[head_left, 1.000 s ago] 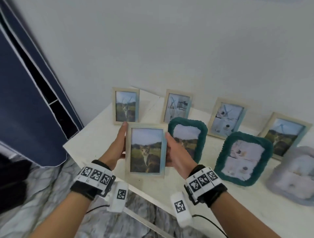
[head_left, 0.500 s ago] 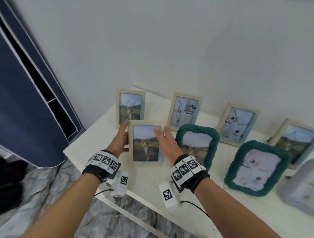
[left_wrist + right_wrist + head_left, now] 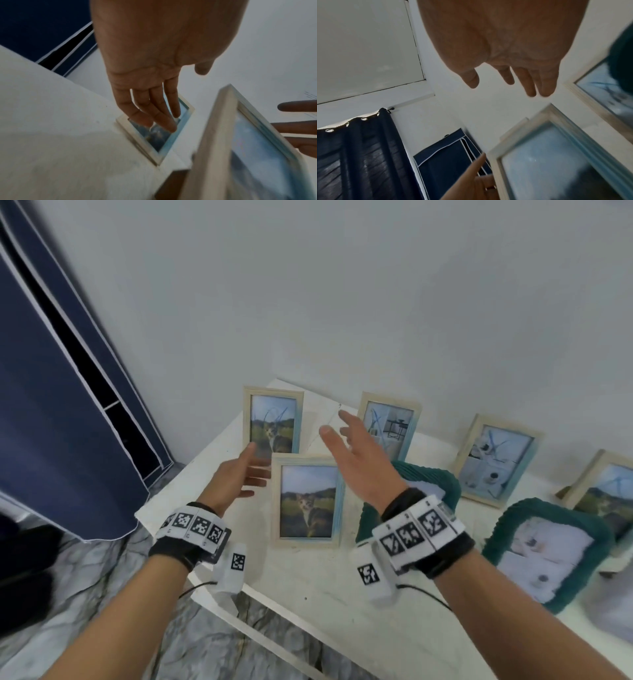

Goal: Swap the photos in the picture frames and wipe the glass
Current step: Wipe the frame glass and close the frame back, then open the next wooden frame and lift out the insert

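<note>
Left hand [image 3: 236, 479] is spread loose, fingers straight and apart, holding nothing, hovering just left of the near cat frame [image 3: 308, 501] and in front of the far-left cat frame [image 3: 273, 421]; whether the fingertips touch that glass, I cannot tell. Right hand [image 3: 359, 460] is up over the table, palm down, fingers splayed and empty, reaching toward the gap between the far-left frame and the room-photo frame [image 3: 388, 424]. The near cat frame stands upright on its own on the white table [image 3: 308, 587], free of both hands, at the near-left part of the tabletop. Behind the right wrist sits a teal frame [image 3: 431, 484], partly hidden. Further right, a second teal frame [image 3: 544, 553] near the edge, and along the wall two more pale wooden frames [image 3: 496, 460], the last one [image 3: 606, 491] cut by the picture's edge. Off to the left, a navy fabric wardrobe [image 3: 51, 392] stands against the white wall [image 3: 342, 285] above a marbled floor [image 3: 85, 594].
</note>
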Demonstrator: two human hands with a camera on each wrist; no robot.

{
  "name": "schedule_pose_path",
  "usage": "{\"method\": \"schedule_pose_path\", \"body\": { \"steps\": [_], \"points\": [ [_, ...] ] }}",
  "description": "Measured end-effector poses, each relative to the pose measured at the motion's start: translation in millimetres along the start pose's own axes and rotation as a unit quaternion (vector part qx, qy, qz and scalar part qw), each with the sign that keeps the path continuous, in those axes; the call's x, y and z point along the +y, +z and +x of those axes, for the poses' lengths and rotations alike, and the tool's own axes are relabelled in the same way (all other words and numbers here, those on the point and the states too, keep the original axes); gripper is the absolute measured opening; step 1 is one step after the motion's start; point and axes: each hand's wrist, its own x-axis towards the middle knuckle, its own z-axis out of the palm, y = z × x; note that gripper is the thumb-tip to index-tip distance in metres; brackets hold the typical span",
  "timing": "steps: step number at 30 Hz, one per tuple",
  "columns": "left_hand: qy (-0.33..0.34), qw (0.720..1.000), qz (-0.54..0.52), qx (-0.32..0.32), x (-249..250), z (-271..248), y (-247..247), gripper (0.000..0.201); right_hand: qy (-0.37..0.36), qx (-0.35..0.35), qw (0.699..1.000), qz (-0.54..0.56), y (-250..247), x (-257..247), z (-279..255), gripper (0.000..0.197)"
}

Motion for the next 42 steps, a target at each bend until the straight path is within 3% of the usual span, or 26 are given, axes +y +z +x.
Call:
{"method": "schedule_pose_path", "body": {
  "steps": [4, 7, 12, 15, 18, 21, 24, 28, 33, 37, 42],
  "points": [
    [0.063, 0.995, 0.037, 0.071, 18.5, 31.5, -22.9, 0.032, 0.036, -0.022, 0.997, 0.06, -12.7, -22.8, 56.2, 0.065],
    [0.074, 0.988, 0.088, 0.099, 33.6, 69.0, -39.2, 0.028, 0.105, -0.043, 0.984, 0.139, -19.1, -36.7, 98.8, 0.061],
    [0.038, 0.986, 0.145, 0.073, 58.8, 115.8, -52.2, 0.053, 0.167, -0.026, 0.977, 0.13, -8.7, -47.6, 148.3, 0.049],
    [0.019, 0.979, 0.194, 0.052, 71.9, 125.8, -46.8, 0.062, 0.175, -0.034, 0.981, 0.078, 4.3, -48.3, 161.4, 0.055],
    [0.003, 0.977, 0.212, 0.028, 76.7, 129.4, -41.8, 0.059, 0.182, -0.066, 0.98, 0.055, 13.0, -48.7, 165.1, 0.055],
    [-0.001, 0.979, 0.205, -0.003, 76.5, 126.7, -37.3, 0.043, 0.173, -0.076, 0.981, 0.05, 19.6, -45.6, 166.8, 0.054],
    [0.04, 0.973, 0.226, -0.009, 75.3, 119.1, -39.2, 0.04, 0.167, -0.078, 0.981, 0.058, 22.5, -44.1, 165.8, 0.053],
    [0.106, 0.952, 0.288, 0.016, 88.8, 104.3, -49.1, 0.054, 0.142, -0.036, 0.986, 0.085, 14.3, -48.3, 160.4, 0.047],
    [0.22, 0.923, 0.31, 0.062, 125.7, 68.4, -41.8, 0.056, 0.083, 0.015, 0.989, 0.125, -22.4, -54.4, 132.4, 0.012],
    [0.295, 0.919, 0.251, 0.076, 142.9, 29.8, -16.5, 0.05, 0.026, 0.083, 0.966, 0.243, -60.0, -45.6, 87.7, 0.037],
    [0.369, 0.916, 0.143, 0.061, 158.7, -32.7, 32.7, 0.036, -0.074, 0.119, 0.958, 0.252, -112.1, -33.8, 2.3, 0.037]
  ]
}}
